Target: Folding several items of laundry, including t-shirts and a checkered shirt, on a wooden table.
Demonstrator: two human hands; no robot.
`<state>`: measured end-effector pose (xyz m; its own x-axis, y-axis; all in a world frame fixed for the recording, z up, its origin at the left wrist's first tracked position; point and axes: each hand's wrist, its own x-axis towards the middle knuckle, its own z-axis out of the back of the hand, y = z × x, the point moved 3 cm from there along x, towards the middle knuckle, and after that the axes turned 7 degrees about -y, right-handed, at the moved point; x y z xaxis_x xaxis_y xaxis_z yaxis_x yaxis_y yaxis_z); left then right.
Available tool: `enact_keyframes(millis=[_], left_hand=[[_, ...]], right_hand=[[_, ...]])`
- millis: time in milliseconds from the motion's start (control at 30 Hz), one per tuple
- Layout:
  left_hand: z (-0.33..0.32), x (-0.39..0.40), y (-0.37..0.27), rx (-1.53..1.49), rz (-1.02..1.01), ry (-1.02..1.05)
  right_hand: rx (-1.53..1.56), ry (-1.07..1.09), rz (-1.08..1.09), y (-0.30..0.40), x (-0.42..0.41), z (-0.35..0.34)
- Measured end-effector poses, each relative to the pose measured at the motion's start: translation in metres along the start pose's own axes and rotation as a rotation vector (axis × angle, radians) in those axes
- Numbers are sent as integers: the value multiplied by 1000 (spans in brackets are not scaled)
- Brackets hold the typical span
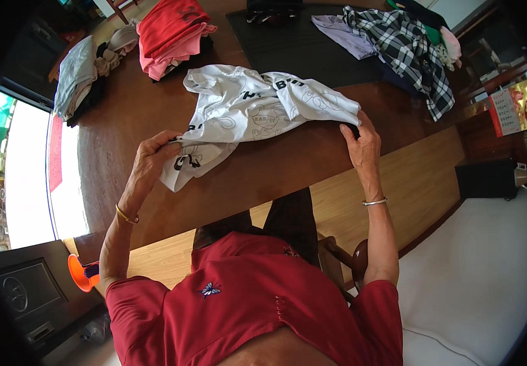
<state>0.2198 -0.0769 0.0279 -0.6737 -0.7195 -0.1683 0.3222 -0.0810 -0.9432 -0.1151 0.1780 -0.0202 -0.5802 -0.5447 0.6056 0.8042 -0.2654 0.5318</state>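
A white printed garment [245,105], with black lettering and line drawings, is spread loosely over a brown wooden table [121,192]. Its left edge is pinched between the thumb and fingers of my left hand [151,158], and a corner of the cloth hangs down below that grip. At the garment's right end, my right hand [363,142] holds the cloth, with a small dark patch showing between thumb and fingers. Folds cover part of the print. Which parts of the garment I hold is hard to tell.
Folded red and pink clothes [172,39] are stacked at the back, with a grey pile [75,78] to their left. A black-and-white checked shirt [405,52] lies heaped at the back right, partly over a dark mat [286,50]. A wooden chair [359,261] stands beside me.
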Motion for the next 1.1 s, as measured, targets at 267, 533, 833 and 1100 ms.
enact_keyframes(millis=[267, 533, 833, 1100], left_hand=[[110, -37, 50, 117, -114, -619], [138, -58, 46, 620, -418, -925], [10, -57, 22, 736, -331, -426], [56, -58, -31, -400, -181, -424]], right_hand=[[-61, 29, -12, -10, -4, -4], [-33, 79, 60, -14, -4, -8], [-52, 85, 85, -14, -4, -7], [-55, 83, 68, -17, -5, -6]])
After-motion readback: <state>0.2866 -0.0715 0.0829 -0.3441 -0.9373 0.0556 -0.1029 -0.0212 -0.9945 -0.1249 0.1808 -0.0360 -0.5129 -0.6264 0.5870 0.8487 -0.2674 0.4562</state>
